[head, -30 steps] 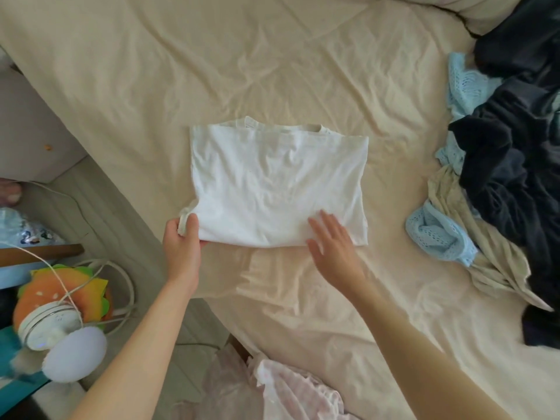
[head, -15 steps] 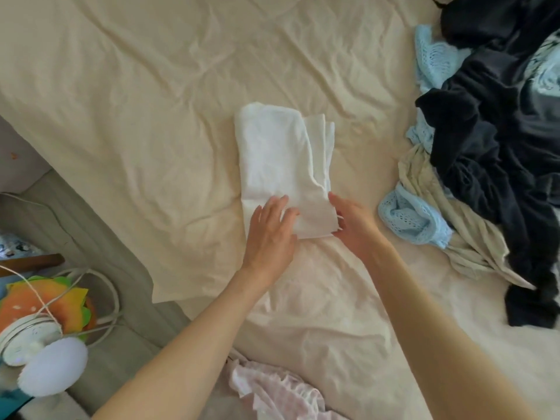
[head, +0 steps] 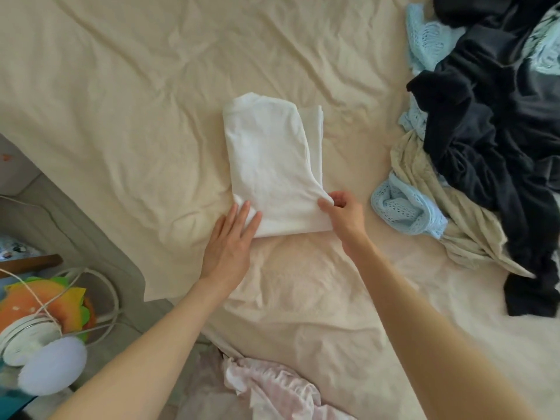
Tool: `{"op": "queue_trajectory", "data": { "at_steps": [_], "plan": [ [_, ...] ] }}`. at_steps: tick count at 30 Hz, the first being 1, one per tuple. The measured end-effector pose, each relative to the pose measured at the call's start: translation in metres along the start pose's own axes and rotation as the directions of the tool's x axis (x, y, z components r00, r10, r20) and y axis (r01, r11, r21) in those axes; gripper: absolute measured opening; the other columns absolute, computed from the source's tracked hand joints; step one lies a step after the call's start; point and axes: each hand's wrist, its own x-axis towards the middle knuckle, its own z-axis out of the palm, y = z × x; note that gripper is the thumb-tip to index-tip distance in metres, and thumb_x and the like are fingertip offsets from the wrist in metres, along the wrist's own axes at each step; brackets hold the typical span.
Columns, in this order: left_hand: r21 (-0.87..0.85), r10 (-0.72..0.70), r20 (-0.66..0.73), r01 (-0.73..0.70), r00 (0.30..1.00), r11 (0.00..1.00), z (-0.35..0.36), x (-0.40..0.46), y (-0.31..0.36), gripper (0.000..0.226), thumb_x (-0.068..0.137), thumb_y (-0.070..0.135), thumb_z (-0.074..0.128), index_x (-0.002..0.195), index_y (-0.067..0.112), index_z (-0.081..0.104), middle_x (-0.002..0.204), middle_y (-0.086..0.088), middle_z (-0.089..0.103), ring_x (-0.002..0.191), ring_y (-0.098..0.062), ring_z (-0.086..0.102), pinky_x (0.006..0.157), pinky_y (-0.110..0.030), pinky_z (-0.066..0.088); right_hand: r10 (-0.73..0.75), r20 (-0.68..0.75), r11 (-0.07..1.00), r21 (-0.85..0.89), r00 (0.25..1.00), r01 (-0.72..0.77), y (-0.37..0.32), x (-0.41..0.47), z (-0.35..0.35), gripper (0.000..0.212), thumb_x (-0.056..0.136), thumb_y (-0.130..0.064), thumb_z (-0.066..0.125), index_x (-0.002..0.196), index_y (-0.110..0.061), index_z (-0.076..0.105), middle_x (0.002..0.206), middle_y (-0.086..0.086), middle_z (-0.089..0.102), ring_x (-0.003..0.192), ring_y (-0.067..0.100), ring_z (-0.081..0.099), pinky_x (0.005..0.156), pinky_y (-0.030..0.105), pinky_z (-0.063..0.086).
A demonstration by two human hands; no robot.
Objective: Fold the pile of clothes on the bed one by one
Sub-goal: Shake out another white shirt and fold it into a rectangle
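A white T-shirt (head: 272,165) lies folded into a narrow upright rectangle in the middle of the beige bed sheet (head: 136,86). My left hand (head: 233,237) lies flat with straight fingers at the shirt's lower left corner, its fingertips on the cloth. My right hand (head: 342,213) pinches the shirt's lower right corner between thumb and fingers. The pile of unfolded clothes (head: 491,122) sits to the right: dark navy garments, a light blue knit piece (head: 406,207) and a pale beige garment (head: 454,225).
The bed's left edge drops to a grey floor (head: 60,225), where a white fan (head: 39,356), cables and an orange-and-yellow toy (head: 45,301) stand. A pink-and-white garment (head: 278,392) lies at the bed's near edge.
The wide folded shirt was folded over sideways into a narrow rectangle. My left hand moved right across it, then back to the lower left corner. My right hand now pinches the lower right corner.
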Motion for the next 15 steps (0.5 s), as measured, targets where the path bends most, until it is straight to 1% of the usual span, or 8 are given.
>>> {"op": "queue_trajectory", "data": {
  "at_steps": [2,4,7,9,10,12,13,15],
  "plan": [
    [0.029,0.026,0.003,-0.026,1.0,0.999,0.0,-0.001,-0.003,0.073,0.066,-0.012,0.069,0.134,0.004,0.049,0.142,-0.02,0.043,0.131,-0.038,0.041,0.103,-0.05,0.039,0.009,0.012,1.0,-0.016,1.0,-0.008,0.003,0.002,0.001,0.019,0.085,-0.02,0.065,0.1,-0.017,0.056,0.087,-0.009,0.056,0.077,0.004,0.052,0.062,0.019,0.041],
    [0.054,0.061,-0.005,-0.061,0.998,0.997,-0.001,-0.001,-0.008,0.074,0.062,-0.014,0.072,0.132,0.004,0.052,0.138,-0.021,0.048,0.127,-0.037,0.046,0.101,-0.051,0.042,0.044,0.075,0.999,-0.027,0.996,-0.042,0.003,0.003,0.001,0.022,0.084,-0.018,0.066,0.103,-0.016,0.055,0.088,-0.008,0.056,0.078,0.005,0.054,0.063,0.021,0.044],
    [0.033,0.116,-0.093,-0.113,0.989,0.993,-0.003,0.001,-0.014,0.06,0.06,-0.02,0.072,0.117,-0.003,0.063,0.124,-0.022,0.059,0.114,-0.036,0.058,0.092,-0.05,0.049,0.14,0.198,0.986,0.061,0.97,-0.155,0.0,0.002,-0.004,0.03,0.083,-0.009,0.068,0.112,-0.007,0.057,0.093,0.001,0.062,0.086,0.017,0.061,0.079,0.035,0.054],
    [-0.036,0.139,-0.151,-0.146,0.979,0.989,-0.009,0.0,-0.016,0.049,0.058,-0.023,0.072,0.104,-0.006,0.068,0.112,-0.022,0.066,0.103,-0.036,0.065,0.084,-0.049,0.053,0.149,0.218,0.983,0.071,0.965,-0.168,0.0,-0.003,-0.008,0.029,0.083,-0.007,0.068,0.11,-0.006,0.058,0.095,0.005,0.063,0.09,0.022,0.063,0.083,0.039,0.055],
    [-0.085,0.143,-0.16,-0.158,0.977,0.984,-0.013,-0.003,-0.017,0.044,0.058,-0.024,0.072,0.099,-0.006,0.069,0.108,-0.022,0.068,0.098,-0.036,0.067,0.08,-0.049,0.054,0.145,0.217,0.986,0.049,0.965,-0.16,0.001,-0.008,-0.01,0.028,0.083,-0.007,0.069,0.108,-0.006,0.058,0.093,0.005,0.063,0.087,0.021,0.063,0.079,0.036,0.055],
    [-0.198,0.134,-0.12,-0.156,0.984,0.968,-0.025,-0.014,-0.021,0.037,0.062,-0.022,0.069,0.095,-0.005,0.07,0.103,-0.019,0.07,0.094,-0.034,0.068,0.073,-0.046,0.057,0.175,0.233,0.984,-0.015,0.957,-0.177,0.003,-0.026,-0.016,0.025,0.081,-0.008,0.07,0.103,-0.005,0.058,0.086,0.003,0.062,0.075,0.016,0.062,0.065,0.028,0.054],
    [-0.264,0.118,-0.068,-0.132,0.991,0.955,-0.031,-0.023,-0.022,0.034,0.067,-0.02,0.066,0.097,-0.003,0.07,0.103,-0.017,0.07,0.094,-0.033,0.068,0.073,-0.043,0.057,0.22,0.259,0.975,-0.032,0.94,-0.22,0.005,-0.038,-0.02,0.023,0.081,-0.008,0.07,0.1,-0.004,0.057,0.084,0.003,0.062,0.072,0.015,0.062,0.058,0.025,0.052],
    [-0.384,0.053,0.096,-0.012,0.994,0.923,-0.037,-0.044,-0.023,0.029,0.08,-0.01,0.058,0.103,0.003,0.069,0.103,-0.011,0.07,0.094,-0.027,0.067,0.075,-0.035,0.054,0.346,0.338,0.933,-0.026,0.875,-0.359,0.016,-0.064,-0.03,0.019,0.08,-0.007,0.07,0.094,-0.003,0.058,0.084,0.005,0.065,0.069,0.016,0.065,0.053,0.024,0.051]
  ]
}}
